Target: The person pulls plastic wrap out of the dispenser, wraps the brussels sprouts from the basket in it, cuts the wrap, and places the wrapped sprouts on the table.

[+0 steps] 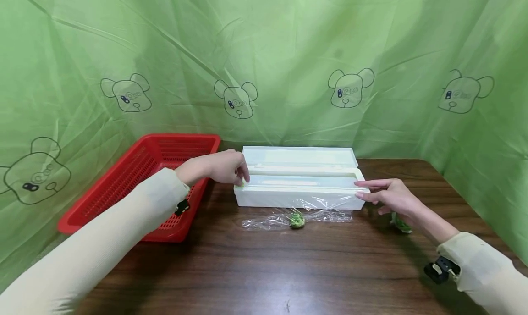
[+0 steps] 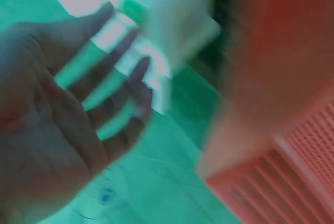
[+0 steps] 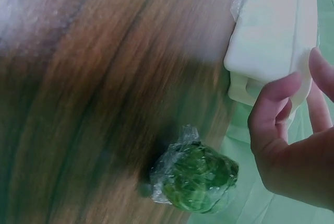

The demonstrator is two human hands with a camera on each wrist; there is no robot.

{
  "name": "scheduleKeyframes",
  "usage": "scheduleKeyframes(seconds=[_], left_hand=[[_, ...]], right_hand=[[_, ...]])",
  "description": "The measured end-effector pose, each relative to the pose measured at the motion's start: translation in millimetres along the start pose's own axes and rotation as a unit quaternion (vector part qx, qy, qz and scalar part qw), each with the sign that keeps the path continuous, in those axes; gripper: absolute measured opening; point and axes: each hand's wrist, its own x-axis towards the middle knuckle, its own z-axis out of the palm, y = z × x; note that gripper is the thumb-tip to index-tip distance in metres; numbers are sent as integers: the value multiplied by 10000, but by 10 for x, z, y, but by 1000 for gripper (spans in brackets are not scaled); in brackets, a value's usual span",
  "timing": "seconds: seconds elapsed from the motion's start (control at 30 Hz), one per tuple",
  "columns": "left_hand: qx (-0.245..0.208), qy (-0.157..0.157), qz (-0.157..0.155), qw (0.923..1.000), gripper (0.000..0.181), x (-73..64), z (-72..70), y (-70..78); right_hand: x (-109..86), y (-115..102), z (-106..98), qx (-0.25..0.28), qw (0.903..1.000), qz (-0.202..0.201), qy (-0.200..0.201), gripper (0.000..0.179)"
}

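Observation:
A white cling film box (image 1: 297, 198) stands on the table with its lid (image 1: 299, 157) raised, a roll lying inside. At the box's left end my left hand (image 1: 224, 166) reaches down, thumb and fingertips at a small green slider (image 2: 133, 11); blur hides the exact contact. My right hand (image 1: 389, 196) holds the right front corner, thumb in front and forefinger on top. Clear film (image 1: 264, 222) hangs from the box front onto the table. On it sits a small green leafy vegetable (image 1: 297, 220). Another, wrapped in film, the wrapped vegetable (image 3: 198, 177), lies below my right hand.
A red slotted plastic basket (image 1: 181, 232) stands at the left, close to my left forearm. Behind the wooden table (image 1: 264, 269) hangs a green curtain (image 1: 288, 40) with bear outlines. A small green scrap (image 1: 288, 306) lies near the front.

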Motion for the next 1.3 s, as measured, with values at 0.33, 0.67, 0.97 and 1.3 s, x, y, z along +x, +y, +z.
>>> scheduleKeyframes(seconds=[0.33, 0.67, 0.97, 1.3], left_hand=[[205, 1114, -1318, 9848, 36, -114, 367, 417], [529, 1975, -1527, 9669, 20, -138, 594, 574], [361, 2642, -1616, 9502, 19, -19, 756, 559], [315, 2962, -1465, 9433, 28, 29, 836, 524]], right_hand=[[-37, 17, 75, -760, 9918, -821, 618, 51], [-80, 44, 155, -1765, 9481, -2049, 1673, 28], [-95, 60, 159, -1820, 9380, -2285, 1867, 12], [-165, 39, 199, -1528, 9415, -2467, 1714, 9]])
